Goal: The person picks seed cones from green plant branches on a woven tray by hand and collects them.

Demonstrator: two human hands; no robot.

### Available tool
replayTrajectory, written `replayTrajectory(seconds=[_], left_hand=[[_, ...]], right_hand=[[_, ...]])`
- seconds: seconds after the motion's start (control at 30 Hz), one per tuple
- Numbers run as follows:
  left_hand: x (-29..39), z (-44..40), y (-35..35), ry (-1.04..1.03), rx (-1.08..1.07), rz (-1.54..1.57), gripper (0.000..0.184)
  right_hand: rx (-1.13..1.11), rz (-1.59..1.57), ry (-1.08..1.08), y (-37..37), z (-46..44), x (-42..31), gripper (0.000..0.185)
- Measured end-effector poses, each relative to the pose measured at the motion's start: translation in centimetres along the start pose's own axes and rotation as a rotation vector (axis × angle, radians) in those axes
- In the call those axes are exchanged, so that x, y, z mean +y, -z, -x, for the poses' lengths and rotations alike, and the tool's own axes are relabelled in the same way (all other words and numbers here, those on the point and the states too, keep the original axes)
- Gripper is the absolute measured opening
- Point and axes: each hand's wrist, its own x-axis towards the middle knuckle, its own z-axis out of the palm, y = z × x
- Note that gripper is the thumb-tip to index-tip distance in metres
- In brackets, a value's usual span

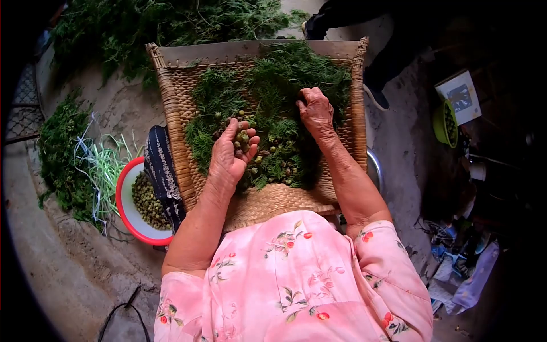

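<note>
Several small green seed cones (243, 141) rest in the cupped palm of my left hand (227, 154), its fingers curled around them. To the right, my right hand (317, 112) is closed, with bent fingers low over the evergreen sprigs (279, 74); what its fingertips pinch is hidden. Both hands are above a shallow woven wicker basket (172, 108) in front of my body. Feathery green sprigs cover much of its floor, and loose cones lie among them near my left hand.
A red-rimmed white basin (121, 191) of cones stands at left, beside dark patterned cloth (161, 165). Cut branches (165, 23) lie beyond the basket, pale plastic strings (105, 165) at left. Another person's dark-clad leg (387, 57) is at upper right, near a green bowl (439, 126).
</note>
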Motion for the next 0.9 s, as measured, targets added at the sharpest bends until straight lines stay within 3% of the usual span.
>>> replayTrajectory(seconds=[0.2,0.27,0.4,0.47,0.6,0.67,0.7,0.73,0.83,0.9], left_hand=[[0.0,-0.1,-0.1,-0.013,0.03,0.025,0.029],[-0.1,0.0,-0.4,-0.017,0.017,0.032,0.03],[0.1,0.4,-0.8,-0.006,-0.028,0.018,0.03],[0.0,0.0,-0.3,0.027,-0.102,0.055,0.031],[0.5,-0.1,-0.2,0.027,-0.048,0.082,0.028],[0.6,0.1,-0.5,0.012,-0.013,0.077,0.028],[0.6,0.0,-0.4,0.006,-0.013,0.077,0.028],[0.7,-0.1,-0.3,0.0,-0.011,0.078,0.028],[0.8,-0.1,-0.2,-0.013,-0.008,0.069,0.026],[0.9,-0.2,0.0,-0.009,-0.036,0.072,0.026]], right_hand=[[-0.012,-0.078,-0.066,2.9,0.0,-2.4,0.015],[-0.128,-0.465,-0.034,4.4,0.0,-4.7,0.015],[-0.73,-1.091,-0.165,5.7,0.5,-7.7,0.026],[-0.768,-1.025,-0.13,3.7,0.0,-6.0,0.03],[-0.75,-0.892,-0.255,1.7,-0.6,-4.1,0.027],[-0.993,-0.951,-0.303,0.4,-0.4,-3.2,0.025],[-0.941,-0.835,-0.254,0.5,-0.6,-3.5,0.024],[-0.774,-0.867,-0.208,0.0,-0.7,-3.2,0.023],[-0.218,-0.54,-0.096,0.6,-2.5,-2.1,0.023],[-0.14,-0.648,-0.138,2.4,-3.2,-1.1,0.02]])
